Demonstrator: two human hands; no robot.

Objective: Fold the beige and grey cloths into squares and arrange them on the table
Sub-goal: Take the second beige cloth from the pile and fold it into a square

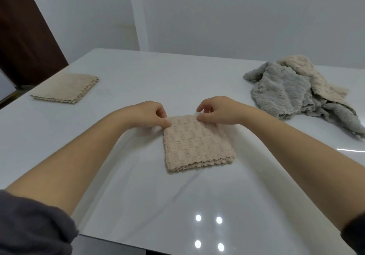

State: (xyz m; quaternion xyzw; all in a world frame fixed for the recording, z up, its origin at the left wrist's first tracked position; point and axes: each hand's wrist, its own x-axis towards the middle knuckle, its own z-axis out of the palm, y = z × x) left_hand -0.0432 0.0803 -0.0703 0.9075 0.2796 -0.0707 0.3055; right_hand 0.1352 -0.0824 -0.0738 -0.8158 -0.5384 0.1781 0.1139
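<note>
A beige cloth (197, 144) lies folded into a small rectangle in the middle of the white table (138, 185). My left hand (152, 114) pinches its far left corner. My right hand (217, 112) pinches its far right corner, with the forefinger lifted. At the far left lies a flat folded beige stack (67, 87). On the right sits a crumpled pile: a grey cloth (284, 92) with an unfolded beige cloth (308, 71) draped behind and partly under it.
The table's near edge runs along the bottom left, its left edge beside a dark brown door (25, 33). A white wall (237, 13) stands behind the table. Ceiling lights reflect on the glossy top near the front.
</note>
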